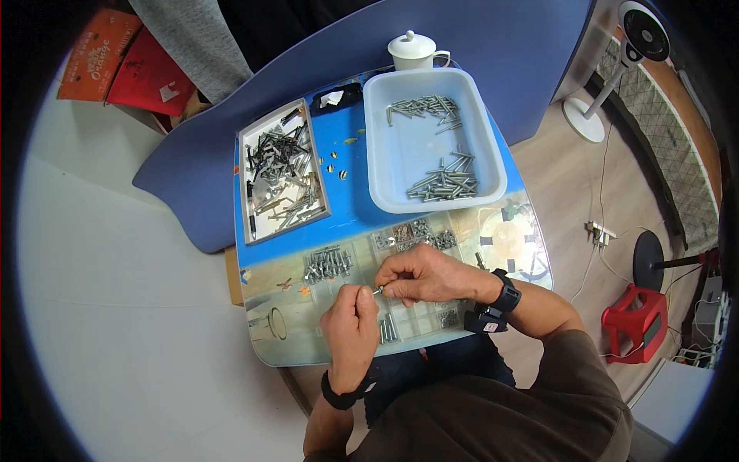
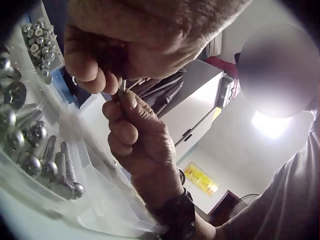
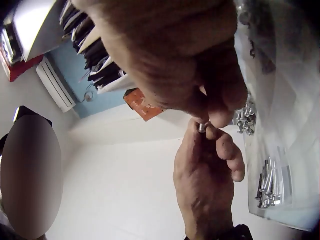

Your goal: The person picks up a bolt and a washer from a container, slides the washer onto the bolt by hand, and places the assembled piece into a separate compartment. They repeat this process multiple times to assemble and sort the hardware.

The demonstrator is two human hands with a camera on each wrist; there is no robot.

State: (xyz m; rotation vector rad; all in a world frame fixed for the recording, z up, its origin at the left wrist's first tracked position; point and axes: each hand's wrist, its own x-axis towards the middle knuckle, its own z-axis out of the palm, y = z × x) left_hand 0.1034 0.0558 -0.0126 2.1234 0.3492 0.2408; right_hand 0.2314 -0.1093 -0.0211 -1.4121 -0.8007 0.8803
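Both hands meet over a clear compartment box (image 1: 423, 326) in the head view. The left hand (image 1: 352, 327) pinches one end of a small metal bolt (image 1: 378, 290), its fingers curled. From the other side, the right hand (image 1: 431, 276) pinches the bolt's other end between thumb and fingers. In the right wrist view a short shiny metal piece (image 3: 202, 127) shows between the fingertips of the two hands. The left wrist view shows a thin metal shaft (image 2: 123, 85) between them; the rest is hidden by fingers.
Screws (image 1: 329, 264) lie in a compartment left of the hands, small hardware (image 1: 416, 233) in others behind. A white tray (image 1: 327, 202) of mixed parts stands back left, a translucent tub (image 1: 374, 165) of bolts behind the hands. A lidded white cup (image 1: 412, 51) stands at the back.
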